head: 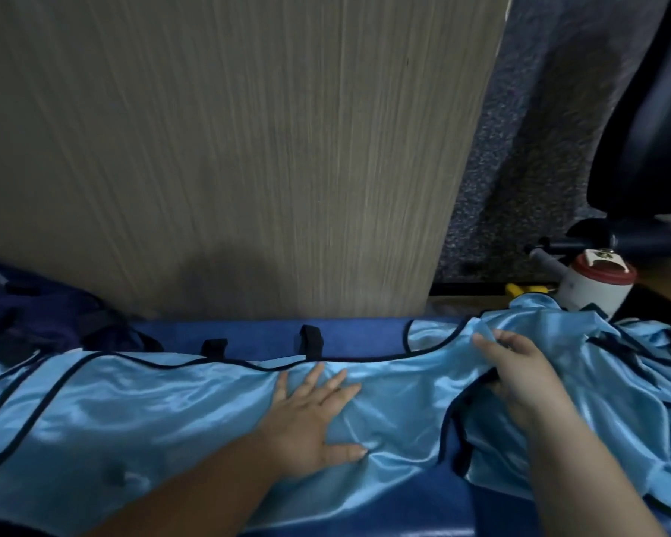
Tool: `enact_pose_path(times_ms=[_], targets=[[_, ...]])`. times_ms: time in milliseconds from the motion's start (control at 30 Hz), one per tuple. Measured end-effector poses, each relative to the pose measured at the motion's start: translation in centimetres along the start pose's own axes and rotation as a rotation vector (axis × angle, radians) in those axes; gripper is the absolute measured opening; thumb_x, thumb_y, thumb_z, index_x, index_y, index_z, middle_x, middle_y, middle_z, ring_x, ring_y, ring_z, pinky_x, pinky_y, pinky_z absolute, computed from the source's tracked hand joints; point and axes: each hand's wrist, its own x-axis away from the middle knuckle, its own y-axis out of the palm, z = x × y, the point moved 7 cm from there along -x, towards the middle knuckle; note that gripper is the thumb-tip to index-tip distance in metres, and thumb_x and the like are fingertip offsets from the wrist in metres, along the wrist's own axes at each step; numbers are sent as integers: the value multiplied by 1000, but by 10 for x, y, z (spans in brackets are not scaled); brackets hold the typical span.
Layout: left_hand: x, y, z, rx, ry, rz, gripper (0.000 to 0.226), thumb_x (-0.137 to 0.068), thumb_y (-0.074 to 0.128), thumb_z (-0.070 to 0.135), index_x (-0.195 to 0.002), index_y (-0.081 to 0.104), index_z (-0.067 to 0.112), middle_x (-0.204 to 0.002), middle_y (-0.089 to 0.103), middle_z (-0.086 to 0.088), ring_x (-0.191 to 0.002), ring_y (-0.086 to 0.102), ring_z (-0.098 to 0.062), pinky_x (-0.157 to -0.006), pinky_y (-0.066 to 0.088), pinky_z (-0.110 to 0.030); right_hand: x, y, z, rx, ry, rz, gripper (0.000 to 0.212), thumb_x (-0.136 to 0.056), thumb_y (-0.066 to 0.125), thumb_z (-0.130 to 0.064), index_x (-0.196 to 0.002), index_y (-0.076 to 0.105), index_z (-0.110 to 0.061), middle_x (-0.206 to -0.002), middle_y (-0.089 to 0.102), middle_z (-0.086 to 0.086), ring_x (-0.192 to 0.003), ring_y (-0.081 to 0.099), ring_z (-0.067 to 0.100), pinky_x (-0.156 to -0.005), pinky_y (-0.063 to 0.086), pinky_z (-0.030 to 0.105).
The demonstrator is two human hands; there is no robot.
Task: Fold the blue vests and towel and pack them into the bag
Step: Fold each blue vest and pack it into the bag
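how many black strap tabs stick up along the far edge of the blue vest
2. The left tab and right tab stand side by side on the vest, beyond the left hand. Others may hide under fabric bunched by the right hand.

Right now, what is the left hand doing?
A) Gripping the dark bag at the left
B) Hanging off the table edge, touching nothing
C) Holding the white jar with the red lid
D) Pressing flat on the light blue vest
D: the left hand lies flat, fingers straight and spread, on the light blue vest.
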Motion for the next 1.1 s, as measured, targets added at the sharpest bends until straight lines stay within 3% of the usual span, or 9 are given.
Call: enact_pose_path(times_ms=[100,300,567,667,733,833,967,1033,1100], targets=[[-2,1,0,7,-11,-46,112,-51,10,97,-150,-9,48,-155,-22,26,-138,-35,-7,-111,-22,-60,0,3,5,-137,77,-70,16,-89,68,-8,-105,66,-4,-96,74,17,-89,71,34,-84,56,46],[-2,2,2,-13,-5,-95,113,-51,18,98,-148,-15,50,-156,-25,21,-139,-37,-10,-109,-24,-61,8,1,-11,503,-117,70,10,-90,63,-17,-81,64,-14,-79,69,9,-76,64,26,-73,49,40],[-1,2,0,33,22,-131,123,-46,38,97,-144,-21,53,-153,-27,26,-138,-37,-10,-105,-31,-56,18,7,-39,159,-251,124,11,-94,58,-25,-85,62,-22,-77,62,10,-66,57,25,-60,47,38],[-1,-3,-2,126,-17,-41,115,-52,35,98,-149,-6,52,-158,-6,27,-144,-24,-4,-109,-27,-55,16,17,-35,2,-189,91,10,-96,58,-22,-87,62,-20,-70,55,6,-52,47,16,-48,40,30],[-1,-18,-3,223,-68,136,104,-54,13,101,-144,30,51,-150,33,24,-146,11,-2,-118,-11,-48,18,35,-34,-111,-157,6,5,-96,59,-17,-92,62,-17,-67,52,2,-48,42,11,-43,37,24],[5,-46,-11,679,-171,451,78,-76,24,89,-103,68,31,-101,69,14,-102,59,-1,-98,39,-31,28,72,-35,-140,-180,-135,11,-91,67,-11,-99,65,-18,-65,59,-5,-50,46,7,-46,40,19],[5,-46,-18,1507,-347,349,72,-69,40,74,-103,65,16,-91,71,-3,-75,60,-14,-67,46,-27,48,122,-27,-3,-232,-330,38,-80,79,-20,-114,62,-26,-73,64,-6,-56,54,7,-59,46,26],[5,-46,-17,1703,-340,255,75,-67,44,74,-110,64,15,-94,72,-7,-78,63,-19,-68,49,-31,57,145,-15,145,-227,-444,56,-70,83,-34,-120,57,-36,-89,66,-4,-75,63,9,-74,53,31],[9,-48,-20,1742,-330,208,60,-79,52,63,-110,67,14,-102,73,-10,-89,69,-23,-76,54,-35,67,166,-3,212,-200,-606,64,-75,81,-22,-130,50,-33,-96,65,-2,-86,63,12,-87,53,33]])
